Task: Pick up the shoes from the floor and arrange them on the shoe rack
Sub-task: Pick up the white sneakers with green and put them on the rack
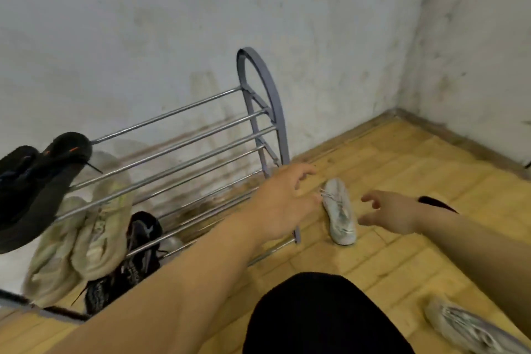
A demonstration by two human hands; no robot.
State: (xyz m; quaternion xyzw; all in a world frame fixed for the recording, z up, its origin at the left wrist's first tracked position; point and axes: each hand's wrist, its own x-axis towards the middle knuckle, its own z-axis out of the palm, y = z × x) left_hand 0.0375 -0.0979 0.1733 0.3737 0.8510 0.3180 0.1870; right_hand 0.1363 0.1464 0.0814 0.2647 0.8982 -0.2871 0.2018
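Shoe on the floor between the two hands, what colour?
White to pale grey shoe; shows best in the head view, the only one.

Shoe rack [280,123] stood agst wall [143,37]; chrome bars, grey end frame. White sneaker [340,214] lay on floor [402,158] just off rack's rt end. L hand [283,198], fingers spread, hung betw rack end & sneaker, thumb at laces; contact unclear. R hand [393,214], fingers apart, on sneaker's far side from rack, not touching. Black pair [43,181] on rack's top bars, beige pair [86,238] below, dark shoe [138,253] lower. Grey sneaker [471,330] well away from rack.
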